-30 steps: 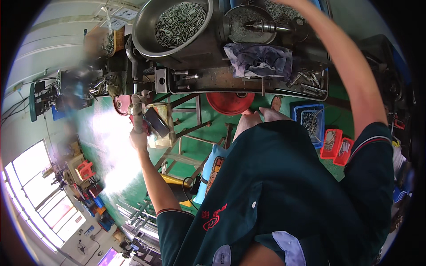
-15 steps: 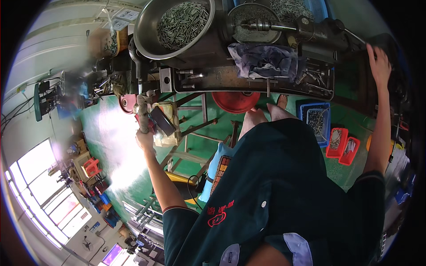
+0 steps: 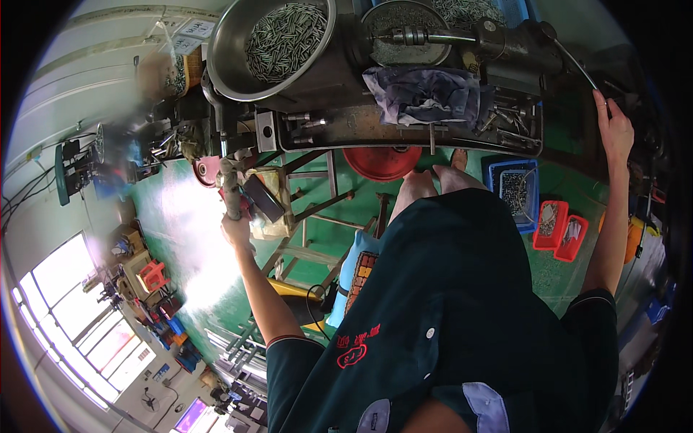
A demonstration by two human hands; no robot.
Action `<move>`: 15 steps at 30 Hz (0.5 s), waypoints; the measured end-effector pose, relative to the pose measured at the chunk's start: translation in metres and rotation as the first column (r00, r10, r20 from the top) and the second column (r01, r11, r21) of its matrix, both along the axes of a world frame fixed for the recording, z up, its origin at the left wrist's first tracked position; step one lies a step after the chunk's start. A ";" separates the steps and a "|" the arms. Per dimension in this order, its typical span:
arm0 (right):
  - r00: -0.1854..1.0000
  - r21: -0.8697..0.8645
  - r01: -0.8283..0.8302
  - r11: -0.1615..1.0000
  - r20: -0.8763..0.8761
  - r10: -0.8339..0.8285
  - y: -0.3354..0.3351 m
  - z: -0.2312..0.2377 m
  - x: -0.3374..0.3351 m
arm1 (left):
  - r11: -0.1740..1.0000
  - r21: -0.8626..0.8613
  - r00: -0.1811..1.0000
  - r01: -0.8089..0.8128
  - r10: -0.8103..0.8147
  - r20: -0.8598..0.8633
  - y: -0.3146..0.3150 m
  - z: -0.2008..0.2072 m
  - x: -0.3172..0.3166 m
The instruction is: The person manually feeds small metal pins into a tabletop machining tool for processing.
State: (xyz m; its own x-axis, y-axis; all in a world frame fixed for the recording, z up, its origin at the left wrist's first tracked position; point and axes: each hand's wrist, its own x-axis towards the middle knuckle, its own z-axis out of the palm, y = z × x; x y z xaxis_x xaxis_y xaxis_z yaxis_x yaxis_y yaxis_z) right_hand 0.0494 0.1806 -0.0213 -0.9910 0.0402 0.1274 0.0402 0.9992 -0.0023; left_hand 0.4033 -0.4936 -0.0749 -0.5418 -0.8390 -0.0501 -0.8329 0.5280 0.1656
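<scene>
My left hand (image 3: 235, 229) is closed round the lower end of a lever handle (image 3: 229, 186) wrapped in pale material, which hangs below a metal rod at the machine's left. My right hand (image 3: 616, 133) holds the tip of a thin metal lever (image 3: 576, 66) at the far right. This lever slants up to a dark tailstock (image 3: 512, 47) on the machine. A drill chuck (image 3: 410, 36) points left from the tailstock, above a round pan (image 3: 406, 59) of metal shavings. Left of it, a big steel bowl (image 3: 229, 79) holds many small metal pins (image 3: 287, 42).
A crumpled dark cloth (image 3: 426, 97) hangs over the machine's tray (image 3: 346, 130), where loose tools lie. Below are a red round stool (image 3: 382, 162), a blue bin (image 3: 493, 189) and two red bins (image 3: 550, 225). A phone (image 3: 263, 200) rests by my left hand.
My right hand has come down toward me with the end of the metal lever. The left hand keeps its grip on the wrapped handle. The whole view has shifted slightly.
</scene>
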 end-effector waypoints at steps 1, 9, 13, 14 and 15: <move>1.000 0.009 -0.008 1.000 -0.020 0.008 0.001 -0.001 0.001 | 1.000 -0.002 1.000 0.013 -0.013 -0.014 0.001 0.000 0.000; 0.999 0.004 0.032 0.999 0.037 -0.032 -0.009 0.006 0.006 | 1.000 -0.005 1.000 -0.006 0.006 0.006 0.003 0.003 -0.002; 0.997 0.011 0.052 0.999 0.053 -0.052 -0.012 0.009 0.007 | 1.000 -0.008 1.000 0.016 -0.016 -0.009 0.004 0.002 -0.002; 0.997 0.012 0.052 0.999 0.053 -0.053 -0.012 0.009 0.008 | 0.999 -0.017 0.999 0.028 -0.029 -0.018 0.003 0.001 -0.001; 0.998 0.014 0.050 0.999 0.047 -0.050 -0.012 0.009 0.008 | 0.999 -0.016 0.999 0.027 -0.028 -0.019 0.002 0.000 0.001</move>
State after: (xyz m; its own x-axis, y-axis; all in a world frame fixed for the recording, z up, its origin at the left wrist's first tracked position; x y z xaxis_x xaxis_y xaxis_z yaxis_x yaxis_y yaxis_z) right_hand 0.0573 0.1682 -0.0126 -0.9928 0.0883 0.0814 0.0897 0.9959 0.0135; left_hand 0.4038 -0.4920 -0.0748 -0.5655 -0.8243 -0.0267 -0.8148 0.5534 0.1729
